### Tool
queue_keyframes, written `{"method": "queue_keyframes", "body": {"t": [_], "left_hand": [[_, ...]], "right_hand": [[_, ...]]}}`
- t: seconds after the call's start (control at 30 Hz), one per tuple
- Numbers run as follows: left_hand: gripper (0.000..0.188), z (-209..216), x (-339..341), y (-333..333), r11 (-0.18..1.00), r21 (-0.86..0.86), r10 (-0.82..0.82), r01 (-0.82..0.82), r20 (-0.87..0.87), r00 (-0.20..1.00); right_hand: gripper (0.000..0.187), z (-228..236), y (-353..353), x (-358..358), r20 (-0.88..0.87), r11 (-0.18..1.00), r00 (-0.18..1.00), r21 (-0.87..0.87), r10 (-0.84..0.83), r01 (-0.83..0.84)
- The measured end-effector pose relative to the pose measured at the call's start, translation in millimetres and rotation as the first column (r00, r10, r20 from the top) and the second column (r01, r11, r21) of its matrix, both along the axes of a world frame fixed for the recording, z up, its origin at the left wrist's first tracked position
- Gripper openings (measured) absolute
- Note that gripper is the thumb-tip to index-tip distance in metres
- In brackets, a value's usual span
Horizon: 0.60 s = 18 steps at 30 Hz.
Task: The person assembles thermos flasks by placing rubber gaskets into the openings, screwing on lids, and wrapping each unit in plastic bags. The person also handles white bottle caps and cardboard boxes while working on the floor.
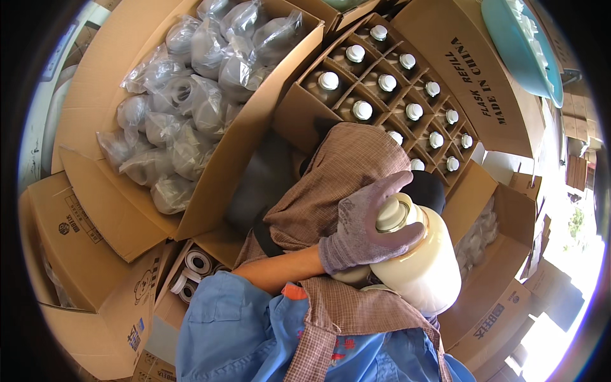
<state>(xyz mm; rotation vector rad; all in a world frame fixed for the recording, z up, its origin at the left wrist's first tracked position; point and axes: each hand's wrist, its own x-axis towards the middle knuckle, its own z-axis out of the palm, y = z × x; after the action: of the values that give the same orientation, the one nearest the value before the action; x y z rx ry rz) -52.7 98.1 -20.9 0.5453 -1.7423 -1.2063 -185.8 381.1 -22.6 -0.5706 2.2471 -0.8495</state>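
Note:
My left hand (363, 226), in a grey-purple glove, curls its fingers and thumb around the neck and pale cap of a large cream-white bottle (429, 270). The bottle has a wide round body and is tilted, its cap toward the upper left, over my lap. A sliver of grey-purple (433, 323) shows below the bottle; it may be my right glove, but its fingers are hidden. Beneath my left palm a small beige rounded thing (352, 275) peeks out, mostly covered. Under the bottle lie my blue clothing and a brown checked apron (350, 169) that drapes over my knee.
Ahead stands a carton with cardboard dividers (375, 99) holding several white-capped bottles. At left, an open carton (210, 184) holds plastic-wrapped rounded pieces. Rolls of tape (198, 261) sit in a box nearby. A blue basin (509, 54) is at upper right, another open carton (490, 305) at right.

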Motion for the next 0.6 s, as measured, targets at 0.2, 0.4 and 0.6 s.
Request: {"method": "queue_keyframes", "body": {"t": [0.2,0.4,0.6], "left_hand": [[0.067,1.6,1.0,-0.6,0.998,-0.057,0.003,-0.001,0.035,0.999],[0.061,-9.1,-2.9,3.7,1.0,-0.027,-0.014,0.015,0.02,1.0],[0.078,-0.7,18.5,12.1,0.962,0.254,-0.112,0.099,0.037,0.993]], "right_hand": [[0.046,-0.1,-0.8,-0.8,0.007,1.0,1.0,-0.018,-0.005,0.005],[0.045,6.8,-8.3,-1.5,0.009,0.995,1.0,-0.098,-0.029,0.03],[0.045,34.6,-11.4,-6.5,0.131,0.902,0.973,-0.368,-0.188,0.223]]}}
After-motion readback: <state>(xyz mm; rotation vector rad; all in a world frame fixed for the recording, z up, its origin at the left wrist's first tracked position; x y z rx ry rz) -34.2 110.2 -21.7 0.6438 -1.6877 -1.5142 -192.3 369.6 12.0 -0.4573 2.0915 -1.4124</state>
